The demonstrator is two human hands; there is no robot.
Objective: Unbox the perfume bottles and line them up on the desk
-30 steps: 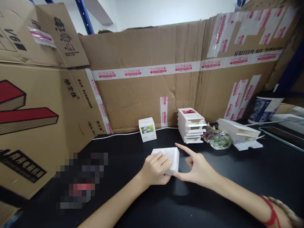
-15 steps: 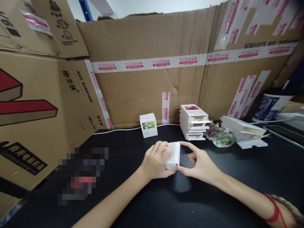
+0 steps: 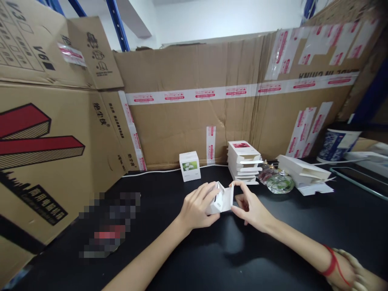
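My left hand [image 3: 198, 205] is wrapped around a small white carton [image 3: 216, 204], held over the black table. The carton's end flap [image 3: 228, 199] stands out to the right, and its dark inside shows a little. My right hand [image 3: 249, 206] pinches that flap at its edge between thumb and fingers. Behind my hands, a closed white box with a green flower picture [image 3: 190, 165] stands upright. Right of it is a stack of white cartons [image 3: 244, 157] with flaps sticking out, the top one bearing a red picture. What lies inside the held carton cannot be made out.
Beside the stack stand several glass perfume bottles [image 3: 280, 182], then an opened white carton [image 3: 304, 171]. Farther right are a phone [image 3: 360, 182] and a blue-and-white cup [image 3: 339, 141]. Cardboard walls [image 3: 178, 125] close off the back and left. A blurred patch [image 3: 110, 226] covers the table's left.
The carton's end has come open: my right hand has pulled its flap out to the right. My left hand still grips the carton. The camera view has tilted up slightly.
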